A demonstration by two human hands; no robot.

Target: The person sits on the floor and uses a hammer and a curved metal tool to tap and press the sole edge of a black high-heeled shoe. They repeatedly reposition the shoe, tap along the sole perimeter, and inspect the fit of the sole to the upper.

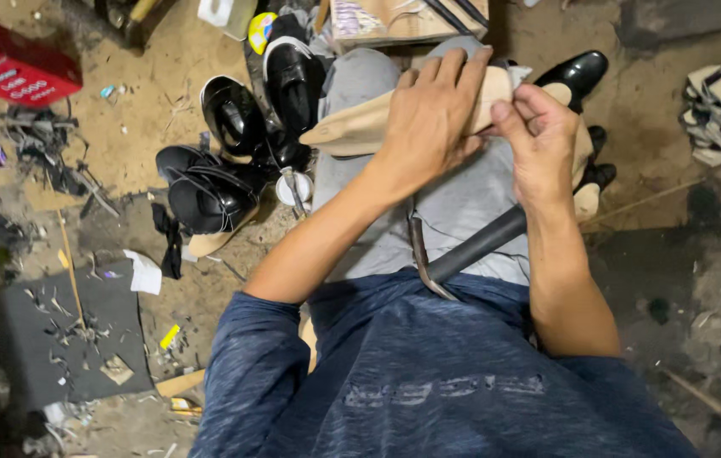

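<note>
The left hand point(433, 119) wraps over the middle of a pale wooden shoe last point(360, 127), fingers curled down around it. The last lies across the lap, long axis left to right, its pointed toe aimed left. The right hand point(539, 140) pinches at the last's right end, fingers bent close together; what they grip is hard to tell. A dark-handled tool point(471, 248) rests on the lap. Glossy black shoes point(233, 153) lie on the dirt floor point(157, 102), far left.

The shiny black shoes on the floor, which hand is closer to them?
Left. The left hand grips the tan wooden shoe form on the lap, on the side where the shiny black shoes sit. The right hand pinches the form's other end, farther away.
</note>
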